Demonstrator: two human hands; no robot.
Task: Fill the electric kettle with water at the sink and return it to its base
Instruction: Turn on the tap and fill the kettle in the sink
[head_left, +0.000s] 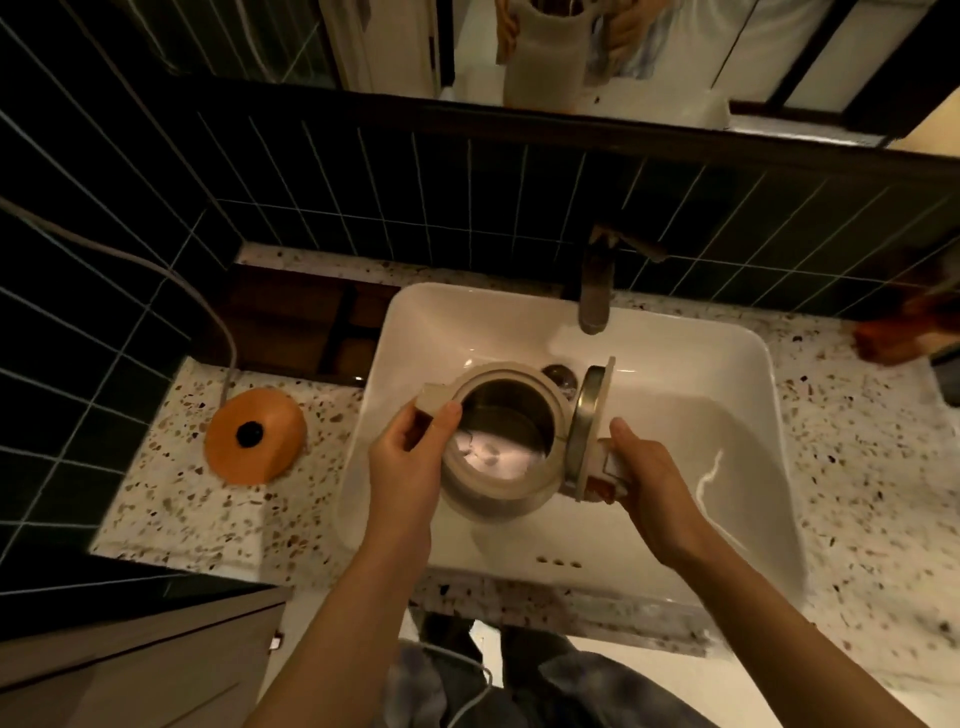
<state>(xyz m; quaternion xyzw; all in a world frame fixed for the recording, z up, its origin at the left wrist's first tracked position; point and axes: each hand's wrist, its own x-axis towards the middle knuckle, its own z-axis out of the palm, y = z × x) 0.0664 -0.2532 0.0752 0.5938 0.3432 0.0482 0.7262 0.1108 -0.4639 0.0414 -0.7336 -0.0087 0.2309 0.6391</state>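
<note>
A cream electric kettle (511, 483) with a steel inside hangs over the white sink (727, 441), its hinged lid (589, 421) flipped open to the right. My left hand (410, 462) grips the kettle's left side by the spout. My right hand (649, 488) holds its handle on the right. The dark faucet (595, 296) stands behind the kettle, and no water is visibly running. The round orange kettle base (254, 436) lies on the counter left of the sink, its cord running up the wall.
The speckled terrazzo counter (872, 467) surrounds the sink, with dark tiles behind and a mirror above. A brownish object (904, 332) lies blurred at the far right. A dark open recess (296, 322) sits behind the base.
</note>
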